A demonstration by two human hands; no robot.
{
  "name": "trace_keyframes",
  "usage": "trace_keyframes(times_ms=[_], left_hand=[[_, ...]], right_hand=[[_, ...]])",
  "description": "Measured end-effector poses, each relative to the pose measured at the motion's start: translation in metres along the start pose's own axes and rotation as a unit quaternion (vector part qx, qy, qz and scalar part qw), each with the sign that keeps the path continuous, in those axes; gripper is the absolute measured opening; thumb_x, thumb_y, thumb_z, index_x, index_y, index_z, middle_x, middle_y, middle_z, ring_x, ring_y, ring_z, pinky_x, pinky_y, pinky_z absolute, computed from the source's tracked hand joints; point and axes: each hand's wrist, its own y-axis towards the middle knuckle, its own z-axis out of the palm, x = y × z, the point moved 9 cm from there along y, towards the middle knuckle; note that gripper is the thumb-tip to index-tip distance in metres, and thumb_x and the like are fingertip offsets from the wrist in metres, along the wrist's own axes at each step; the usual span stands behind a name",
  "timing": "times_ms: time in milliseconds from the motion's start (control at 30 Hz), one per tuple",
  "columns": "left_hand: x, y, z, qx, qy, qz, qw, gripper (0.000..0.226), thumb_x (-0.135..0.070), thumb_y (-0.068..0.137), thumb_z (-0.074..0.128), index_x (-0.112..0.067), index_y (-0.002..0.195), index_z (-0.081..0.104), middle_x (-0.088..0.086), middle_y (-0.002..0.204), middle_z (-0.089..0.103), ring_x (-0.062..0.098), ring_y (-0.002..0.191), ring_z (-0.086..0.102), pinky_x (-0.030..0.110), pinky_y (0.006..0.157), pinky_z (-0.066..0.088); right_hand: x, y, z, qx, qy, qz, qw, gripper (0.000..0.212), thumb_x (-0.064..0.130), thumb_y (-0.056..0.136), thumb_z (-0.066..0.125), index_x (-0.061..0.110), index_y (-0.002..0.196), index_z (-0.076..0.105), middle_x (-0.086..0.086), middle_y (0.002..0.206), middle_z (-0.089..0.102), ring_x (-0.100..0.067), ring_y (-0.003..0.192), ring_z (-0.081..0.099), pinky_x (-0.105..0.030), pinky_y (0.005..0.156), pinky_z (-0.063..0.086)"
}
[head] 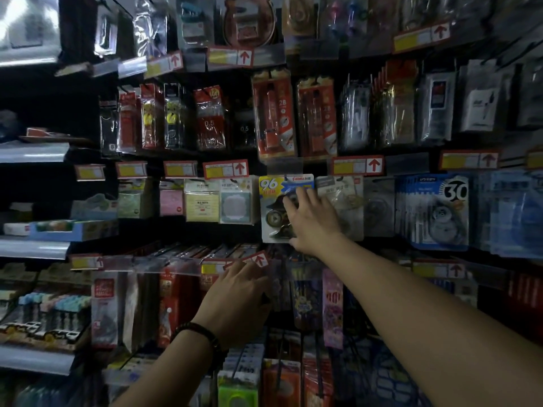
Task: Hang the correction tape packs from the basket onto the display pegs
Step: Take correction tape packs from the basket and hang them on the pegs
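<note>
While the right hand (311, 218) reaches up to the middle row of the display wall, its fingers (304, 195) lie spread and fairly straight across the front of a correction tape pack (274, 201). The thumb sits near the lower right corner of the card. This pack has a white card with a yellow "96" at its top left corner and dark tape rollers under a clear blister. It hangs upright just below a clear label holder (283, 165). I cannot tell whether its hole sits on a peg, because the holder covers the top edge.

Just right of it, partly behind the hand, hangs a greyish pack (342, 192). Further right is a thick row of blue packs (435, 212) marked "30". To the left of the "96" pack hang small sticky-note packs (202, 202) in pale yellow, pink and blue. A red price label (225, 169) with an arrow pointing up is fixed above them.

Lower down, the left hand (238, 301) shows its back to the camera. Its fingers are bent up toward another red arrow label (258, 259) on the rail below. The fingertips are hidden among the clear plastic, so I cannot tell whether they hold anything. A dark beaded bracelet (199, 333) circles that wrist.
</note>
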Motion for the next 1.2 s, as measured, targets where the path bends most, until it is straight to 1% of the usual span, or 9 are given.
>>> trace_keyframes(times_ms=[167,367,533,733,867,967,1033,1133,1200], left_hand=[[-0.009,-0.029,0.007,0.005,-0.018,0.001,1.0,0.032,-0.049,0.101,0.055,-0.042,0.132,0.058,-0.014,0.146,0.044,0.015,0.137,0.039,0.033,0.114,0.042],[-0.024,-0.104,0.091,0.091,-0.066,-0.04,0.993,0.027,-0.054,0.096,0.058,-0.041,0.119,0.062,-0.015,0.12,0.053,0.015,0.115,0.05,0.031,0.094,0.048],[-0.057,-0.212,0.204,0.22,-0.13,-0.091,0.963,0.023,-0.055,0.096,0.061,-0.044,0.116,0.062,-0.016,0.113,0.056,0.013,0.105,0.058,0.033,0.085,0.054],[-0.09,-0.343,0.331,0.382,-0.188,-0.14,0.894,0.029,-0.052,0.099,0.059,-0.038,0.125,0.061,-0.011,0.116,0.058,0.011,0.097,0.06,0.026,0.072,0.051],[-0.086,-0.411,0.407,0.469,-0.202,-0.188,0.839,0.032,-0.049,0.092,0.06,-0.035,0.12,0.064,0.001,0.116,0.069,0.026,0.106,0.069,0.039,0.085,0.057],[-0.09,-0.437,0.441,0.493,-0.23,-0.214,0.811,0.014,-0.044,0.097,0.06,-0.035,0.107,0.063,-0.003,0.109,0.07,0.02,0.1,0.068,0.033,0.086,0.054],[-0.097,-0.447,0.459,0.507,-0.254,-0.234,0.79,0.014,-0.03,0.103,0.061,-0.025,0.115,0.065,0.0,0.109,0.066,0.019,0.101,0.064,0.027,0.087,0.046],[-0.098,-0.468,0.495,0.556,-0.267,-0.262,0.742,0.027,-0.035,0.105,0.056,-0.02,0.126,0.066,0.007,0.128,0.069,0.028,0.119,0.065,0.037,0.101,0.052],[-0.098,-0.474,0.509,0.586,-0.27,-0.263,0.718,0.031,-0.035,0.105,0.054,-0.023,0.131,0.065,0.006,0.132,0.068,0.029,0.122,0.065,0.041,0.103,0.053]], right_hand=[[0.004,-0.033,-0.01,-0.019,0.115,-0.009,0.993,0.073,0.044,0.091,0.067,0.013,0.152,0.041,-0.019,0.164,0.023,-0.037,0.15,0.024,-0.054,0.113,0.041],[0.027,-0.157,0.024,-0.052,0.284,-0.02,0.957,0.047,0.045,0.089,0.064,0.017,0.126,0.063,-0.004,0.126,0.054,-0.028,0.12,0.051,-0.047,0.094,0.053],[0.064,-0.301,0.122,0.096,0.349,-0.014,0.932,0.036,0.041,0.094,0.063,0.02,0.123,0.063,0.001,0.116,0.057,-0.022,0.114,0.052,-0.04,0.088,0.05],[0.144,-0.492,0.265,0.332,0.404,0.041,0.852,0.025,0.046,0.095,0.056,0.03,0.112,0.063,0.012,0.114,0.058,-0.014,0.111,0.055,-0.037,0.087,0.051],[0.199,-0.605,0.329,0.466,0.434,0.083,0.767,0.014,0.034,0.095,0.07,0.029,0.108,0.069,0.008,0.113,0.061,-0.012,0.109,0.058,-0.027,0.084,0.045],[0.237,-0.667,0.371,0.548,0.441,0.116,0.701,0.017,0.028,0.092,0.073,0.025,0.108,0.071,0.003,0.111,0.066,-0.016,0.106,0.064,-0.029,0.086,0.052],[0.258,-0.702,0.394,0.592,0.434,0.13,0.666,0.015,0.023,0.091,0.074,0.023,0.106,0.071,0.005,0.102,0.068,-0.018,0.101,0.068,-0.03,0.082,0.054],[0.29,-0.748,0.426,0.628,0.429,0.145,0.633,0.013,0.025,0.09,0.075,0.028,0.102,0.072,0.007,0.098,0.072,-0.018,0.096,0.071,-0.032,0.08,0.057],[0.309,-0.766,0.442,0.631,0.45,0.172,0.608,0.006,0.033,0.093,0.072,0.033,0.098,0.068,0.014,0.098,0.07,-0.011,0.094,0.067,-0.023,0.075,0.05]])
